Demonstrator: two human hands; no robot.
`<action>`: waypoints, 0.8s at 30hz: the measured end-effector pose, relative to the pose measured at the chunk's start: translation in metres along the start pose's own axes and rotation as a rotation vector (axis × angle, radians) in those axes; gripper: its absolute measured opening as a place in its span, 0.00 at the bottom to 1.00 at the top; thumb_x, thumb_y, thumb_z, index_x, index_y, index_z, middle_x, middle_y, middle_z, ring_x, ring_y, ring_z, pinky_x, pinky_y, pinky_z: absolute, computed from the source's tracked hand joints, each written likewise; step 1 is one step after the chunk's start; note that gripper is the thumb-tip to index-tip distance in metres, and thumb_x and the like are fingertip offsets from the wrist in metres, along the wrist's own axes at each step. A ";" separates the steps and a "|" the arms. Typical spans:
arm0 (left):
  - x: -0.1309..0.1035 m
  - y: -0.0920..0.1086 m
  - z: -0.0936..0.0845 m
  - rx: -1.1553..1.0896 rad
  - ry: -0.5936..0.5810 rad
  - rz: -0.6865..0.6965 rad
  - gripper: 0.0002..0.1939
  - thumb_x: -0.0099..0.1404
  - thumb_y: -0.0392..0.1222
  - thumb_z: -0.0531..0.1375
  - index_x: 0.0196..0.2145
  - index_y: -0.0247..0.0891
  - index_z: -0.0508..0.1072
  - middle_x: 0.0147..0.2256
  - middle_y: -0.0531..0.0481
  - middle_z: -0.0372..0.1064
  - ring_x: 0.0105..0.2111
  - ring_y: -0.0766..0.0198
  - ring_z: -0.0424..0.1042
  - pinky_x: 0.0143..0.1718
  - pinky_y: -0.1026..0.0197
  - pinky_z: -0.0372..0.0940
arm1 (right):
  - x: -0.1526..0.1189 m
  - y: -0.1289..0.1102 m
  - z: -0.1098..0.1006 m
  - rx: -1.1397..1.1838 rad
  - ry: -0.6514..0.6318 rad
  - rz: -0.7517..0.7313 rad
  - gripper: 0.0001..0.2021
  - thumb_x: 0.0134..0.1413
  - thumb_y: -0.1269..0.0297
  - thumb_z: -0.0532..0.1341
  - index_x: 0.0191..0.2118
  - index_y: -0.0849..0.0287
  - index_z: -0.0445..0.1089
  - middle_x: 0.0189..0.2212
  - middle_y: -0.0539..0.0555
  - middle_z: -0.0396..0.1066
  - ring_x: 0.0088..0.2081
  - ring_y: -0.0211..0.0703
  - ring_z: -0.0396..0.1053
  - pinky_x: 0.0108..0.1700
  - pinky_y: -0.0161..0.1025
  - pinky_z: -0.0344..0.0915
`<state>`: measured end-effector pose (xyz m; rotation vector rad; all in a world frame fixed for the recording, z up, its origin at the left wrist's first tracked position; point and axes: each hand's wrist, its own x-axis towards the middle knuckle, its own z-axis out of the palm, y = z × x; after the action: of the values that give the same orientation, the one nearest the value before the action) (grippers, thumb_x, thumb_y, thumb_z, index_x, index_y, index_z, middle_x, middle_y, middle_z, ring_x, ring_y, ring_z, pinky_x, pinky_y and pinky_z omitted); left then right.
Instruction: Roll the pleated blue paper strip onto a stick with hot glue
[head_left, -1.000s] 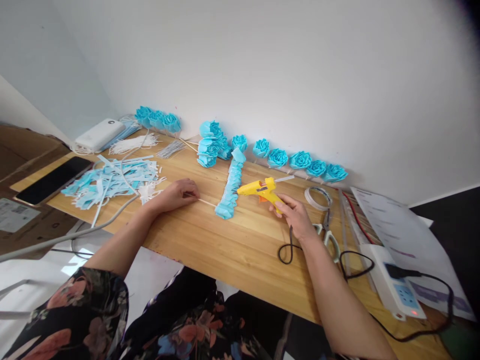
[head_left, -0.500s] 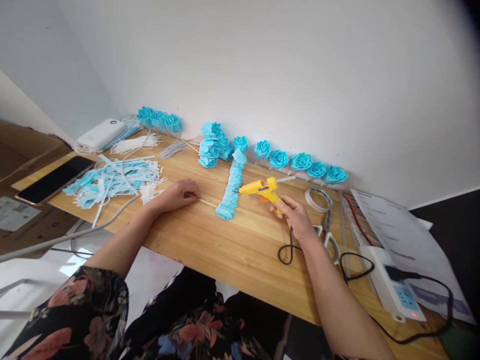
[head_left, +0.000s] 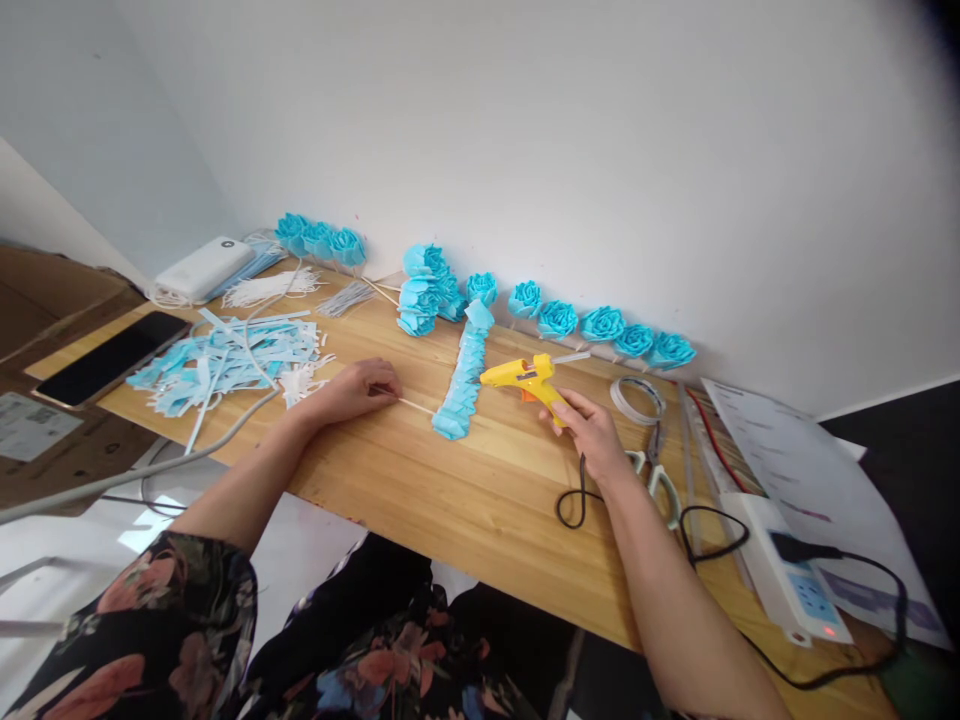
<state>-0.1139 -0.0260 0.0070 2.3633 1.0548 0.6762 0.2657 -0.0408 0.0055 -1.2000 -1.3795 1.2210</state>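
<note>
My left hand [head_left: 369, 388] rests on the wooden table, its fingers pinched on one end of a thin pale stick [head_left: 416, 406]. The stick's other end meets the near end of a long row of overlapping light-blue petals [head_left: 466, 370]; whether it is joined there I cannot tell. My right hand [head_left: 581, 425] is wrapped round the handle of a yellow glue gun [head_left: 525, 377]. The gun's nozzle points left, close to the petal row's right side, and a clear glue stick juts from its back.
Finished blue flowers [head_left: 602, 323] lean along the wall. Blue and white strips [head_left: 232, 360], a phone [head_left: 112, 358] and a white power bank [head_left: 204, 268] lie left. Scissors [head_left: 660, 480], a tape roll [head_left: 637, 400] and a power strip [head_left: 795, 580] with looping black cord are right.
</note>
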 end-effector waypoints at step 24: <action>-0.001 -0.003 -0.002 -0.046 -0.048 0.030 0.12 0.69 0.44 0.54 0.33 0.37 0.73 0.34 0.48 0.70 0.37 0.63 0.68 0.42 0.61 0.62 | 0.000 0.003 0.005 -0.013 -0.009 -0.002 0.21 0.51 0.50 0.65 0.46 0.58 0.74 0.30 0.53 0.75 0.22 0.34 0.59 0.24 0.34 0.57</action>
<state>-0.1171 -0.0244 0.0071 2.3482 0.9751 0.6447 0.2610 -0.0416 0.0023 -1.2027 -1.3968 1.2194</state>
